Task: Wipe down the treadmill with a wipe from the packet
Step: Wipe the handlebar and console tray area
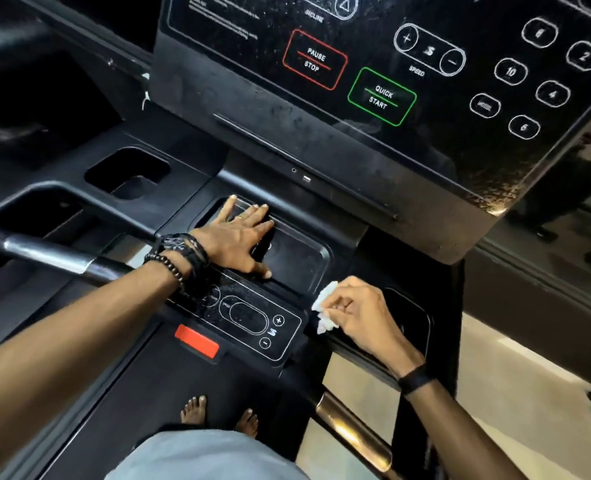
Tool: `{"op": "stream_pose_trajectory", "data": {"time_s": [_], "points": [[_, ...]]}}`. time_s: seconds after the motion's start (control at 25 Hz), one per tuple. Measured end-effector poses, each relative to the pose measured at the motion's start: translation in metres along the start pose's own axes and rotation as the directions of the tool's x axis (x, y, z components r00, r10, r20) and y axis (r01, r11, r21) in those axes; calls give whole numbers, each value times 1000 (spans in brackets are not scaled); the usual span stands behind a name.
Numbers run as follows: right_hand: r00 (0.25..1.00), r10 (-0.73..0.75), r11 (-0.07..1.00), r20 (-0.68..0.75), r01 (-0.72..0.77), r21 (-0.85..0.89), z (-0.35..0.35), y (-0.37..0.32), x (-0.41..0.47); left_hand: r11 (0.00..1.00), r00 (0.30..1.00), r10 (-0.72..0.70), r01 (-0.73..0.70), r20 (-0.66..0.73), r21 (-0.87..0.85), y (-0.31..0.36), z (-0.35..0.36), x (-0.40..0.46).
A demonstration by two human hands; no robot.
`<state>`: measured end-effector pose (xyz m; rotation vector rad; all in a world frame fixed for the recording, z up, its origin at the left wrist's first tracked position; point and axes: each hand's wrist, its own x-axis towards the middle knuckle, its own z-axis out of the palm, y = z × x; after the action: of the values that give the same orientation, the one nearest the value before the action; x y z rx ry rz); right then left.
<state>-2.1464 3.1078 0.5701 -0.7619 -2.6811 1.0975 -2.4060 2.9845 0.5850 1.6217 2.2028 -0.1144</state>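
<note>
Both hands on treadmill (321, 140): left hand (236, 233) resting flat, fingers straight, gripping nothing; right hand (359, 315) pinching crumpled wipe (323, 308) against console edge.

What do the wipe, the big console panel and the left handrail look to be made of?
Wipe: thin white nonwoven cloth or paper, crumpled in the right hand, probably damp. Console panel: glossy black plastic or glass, judging by its reflections and dusty smears. Handrail: shiny metal tube, then a matte black grip, likely rubber or foam.
</note>
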Motion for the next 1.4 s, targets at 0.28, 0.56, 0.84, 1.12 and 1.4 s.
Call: {"op": "stream_pose_trajectory", "data": {"time_s": [0.28, 0.56, 0.84, 1.12, 1.4], "points": [[989, -119, 989, 86, 110, 99, 28, -21, 39, 1000, 997, -20, 21, -69, 16, -2, 10, 5], [952, -6, 1000, 306, 6, 1, 3, -16, 48, 966, 889, -169, 64, -426, -250, -69, -6, -18], [912, -13, 995, 411, 52, -83, 48, -87, 116, 968, 845, -194, 83, -499, -236, -165, 10, -22], [913, -7, 992, 409, 59, -114, 106, -147, 162, 985, 857, -11, -78, -515, -151, -186, 32, -1], [916, -7, 994, 402, 50, -96, 127, -170, 180, 978, 848, 1, -113, -530, -178, -188, 36, 1]]}}
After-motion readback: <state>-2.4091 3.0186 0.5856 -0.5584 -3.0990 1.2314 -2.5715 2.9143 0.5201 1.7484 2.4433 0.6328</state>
